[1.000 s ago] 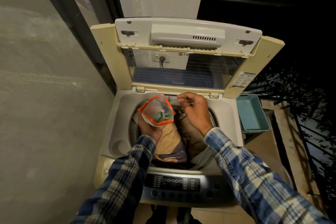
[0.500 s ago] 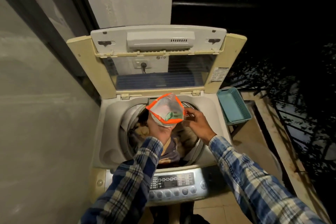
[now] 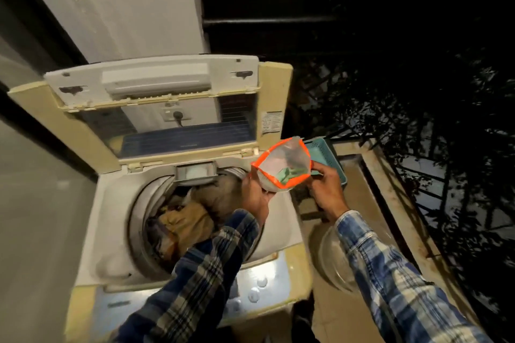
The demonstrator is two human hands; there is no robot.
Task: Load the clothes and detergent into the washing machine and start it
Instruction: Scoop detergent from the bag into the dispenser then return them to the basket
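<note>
Left hand [image 3: 255, 198] grip under detergent pouch [image 3: 282, 168]; right hand [image 3: 327, 189] pinching edge.

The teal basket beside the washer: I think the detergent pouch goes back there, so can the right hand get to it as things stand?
Probably yes. The right hand is already beside the washer, just in front of the teal basket; only the detergent pouch, which it shares with the left hand, sits between.
</note>
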